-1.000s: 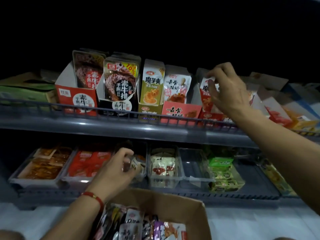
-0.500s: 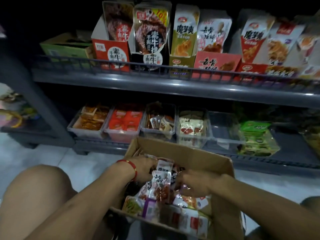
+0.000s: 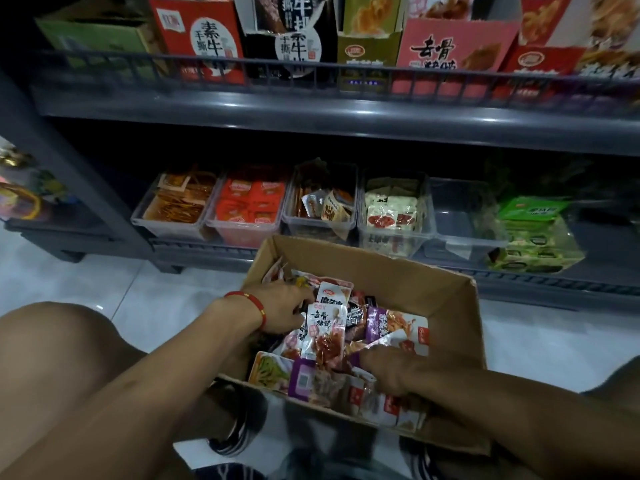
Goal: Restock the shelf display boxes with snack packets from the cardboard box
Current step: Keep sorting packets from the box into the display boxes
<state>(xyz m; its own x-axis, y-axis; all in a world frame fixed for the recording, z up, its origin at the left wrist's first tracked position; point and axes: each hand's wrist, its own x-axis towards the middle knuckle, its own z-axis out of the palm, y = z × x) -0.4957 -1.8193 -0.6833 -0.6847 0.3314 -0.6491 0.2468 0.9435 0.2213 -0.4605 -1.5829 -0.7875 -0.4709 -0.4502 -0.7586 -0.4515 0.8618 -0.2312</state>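
Cardboard box [image 3: 408, 282], open, on the floor before the shelf, heaped with snack packets [image 3: 325, 336]. Left hand [image 3: 280, 311], red wrist cord, fingers curled among packets at the box's left; grip unclear. Right hand [image 3: 388, 370] buried in packets at the near edge, fingers hidden. Behind: clear bins [image 3: 318, 220] on the lower shelf; upper display boxes [image 3: 453, 51] behind a rail.

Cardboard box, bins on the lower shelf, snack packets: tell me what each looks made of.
Cardboard box: brown matte cardboard, with folded flaps and raw edges.
Bins: clear, glossy plastic, probably rigid; the contents show through the walls.
Snack packets: thin printed film, likely plastic or foil; they crinkle and shine.
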